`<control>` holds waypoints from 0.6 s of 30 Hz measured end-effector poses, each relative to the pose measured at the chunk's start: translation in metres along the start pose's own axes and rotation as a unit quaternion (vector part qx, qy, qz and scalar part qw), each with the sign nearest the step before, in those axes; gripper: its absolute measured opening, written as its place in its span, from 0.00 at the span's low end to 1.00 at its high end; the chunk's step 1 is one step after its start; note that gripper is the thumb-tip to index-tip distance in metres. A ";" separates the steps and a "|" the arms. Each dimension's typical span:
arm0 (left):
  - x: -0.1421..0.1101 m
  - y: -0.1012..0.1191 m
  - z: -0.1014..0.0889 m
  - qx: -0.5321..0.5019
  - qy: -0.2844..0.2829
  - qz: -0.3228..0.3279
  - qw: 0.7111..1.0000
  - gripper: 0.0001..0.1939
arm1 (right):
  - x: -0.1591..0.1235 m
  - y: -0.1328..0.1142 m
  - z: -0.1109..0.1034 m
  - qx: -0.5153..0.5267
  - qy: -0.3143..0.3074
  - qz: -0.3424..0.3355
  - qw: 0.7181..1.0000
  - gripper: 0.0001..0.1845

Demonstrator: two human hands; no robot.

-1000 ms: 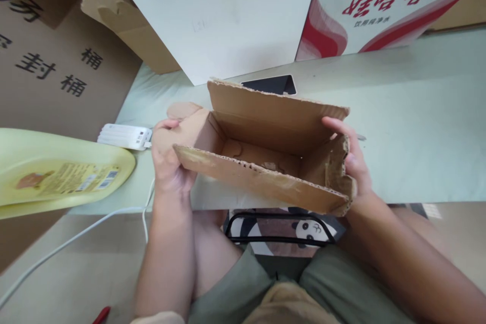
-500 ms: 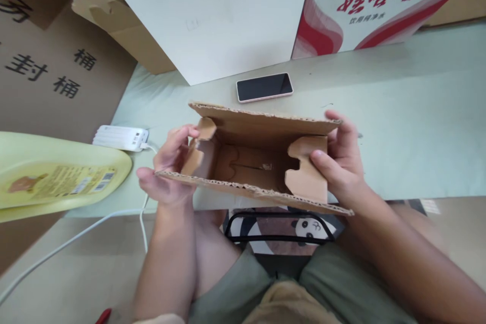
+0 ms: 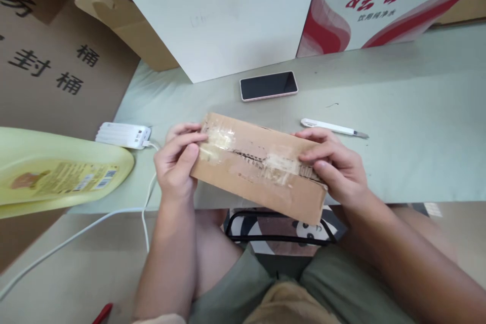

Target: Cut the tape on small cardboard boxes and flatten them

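Observation:
Between my two hands is a small brown cardboard box (image 3: 261, 162), tilted, with a taped, torn seam along the side facing me. My left hand (image 3: 178, 157) grips its left end, thumb on the near face and fingers round the top edge. At the right end my right hand (image 3: 336, 164) is closed on the box, its fingertips lying over the seam. Just behind my right hand, a white utility knife (image 3: 330, 127) rests on the table with its blade pointing right. Farther back lies a phone (image 3: 269, 86) with a dark screen.
A white power bank (image 3: 123, 135) with a cable sits at the left, behind a yellow bottle (image 3: 64, 174). Large white boxes (image 3: 228, 15) and a red-and-white carton (image 3: 379, 10) line the back of the pale green table (image 3: 417, 111). A big brown carton (image 3: 49, 55) stands far left.
The box has turned over: its open top with flaps showed before, and now its taped side faces me. My hands have shifted their hold on its ends. The knife has come into sight.

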State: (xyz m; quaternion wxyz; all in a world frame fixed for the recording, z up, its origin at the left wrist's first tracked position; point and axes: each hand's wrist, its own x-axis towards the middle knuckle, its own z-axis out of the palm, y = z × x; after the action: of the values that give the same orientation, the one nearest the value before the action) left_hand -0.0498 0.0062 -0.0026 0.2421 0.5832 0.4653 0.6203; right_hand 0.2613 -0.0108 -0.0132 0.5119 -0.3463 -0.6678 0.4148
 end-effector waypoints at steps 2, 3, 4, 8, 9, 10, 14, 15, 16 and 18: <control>0.000 0.001 -0.005 0.011 -0.037 0.004 0.999 0.13 | 0.000 0.000 0.001 0.000 0.012 0.014 1.000 0.11; 0.000 0.001 -0.007 0.012 -0.058 0.005 0.998 0.14 | -0.001 0.001 0.001 0.012 0.019 0.027 0.999 0.15; -0.001 0.001 -0.009 0.016 -0.076 0.004 0.997 0.15 | -0.001 0.002 0.002 0.026 0.023 0.044 0.998 0.20; -0.001 0.001 -0.009 0.040 -0.072 -0.023 0.996 0.14 | -0.006 0.010 0.002 0.079 0.014 0.101 0.992 0.26; 0.000 0.001 -0.007 0.037 -0.051 -0.032 0.997 0.13 | -0.008 0.012 0.001 0.091 0.008 0.105 0.990 0.28; 0.001 0.002 -0.005 0.031 -0.029 -0.043 0.998 0.12 | -0.009 0.015 0.001 0.101 0.002 0.108 0.989 0.29; 0.008 0.005 0.006 -0.017 0.074 -0.105 0.992 0.09 | -0.012 0.025 -0.002 0.105 -0.006 0.132 0.986 0.27; 0.011 0.005 0.007 -0.036 0.104 -0.127 0.986 0.09 | -0.012 0.027 -0.002 0.093 -0.001 0.148 0.985 0.27; 0.013 0.004 0.007 -0.055 0.136 -0.150 0.978 0.09 | -0.011 0.028 -0.002 0.080 0.005 0.172 0.982 0.28; 0.018 0.001 0.004 -0.078 0.174 -0.196 0.962 0.10 | -0.007 0.030 0.000 0.073 0.002 0.228 0.971 0.29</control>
State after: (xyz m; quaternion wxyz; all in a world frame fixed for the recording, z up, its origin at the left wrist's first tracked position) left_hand -0.0493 0.0225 0.0066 0.3189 0.3429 0.5556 0.6871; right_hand 0.2643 -0.0046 -0.0429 0.4284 -0.4523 -0.5383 0.5676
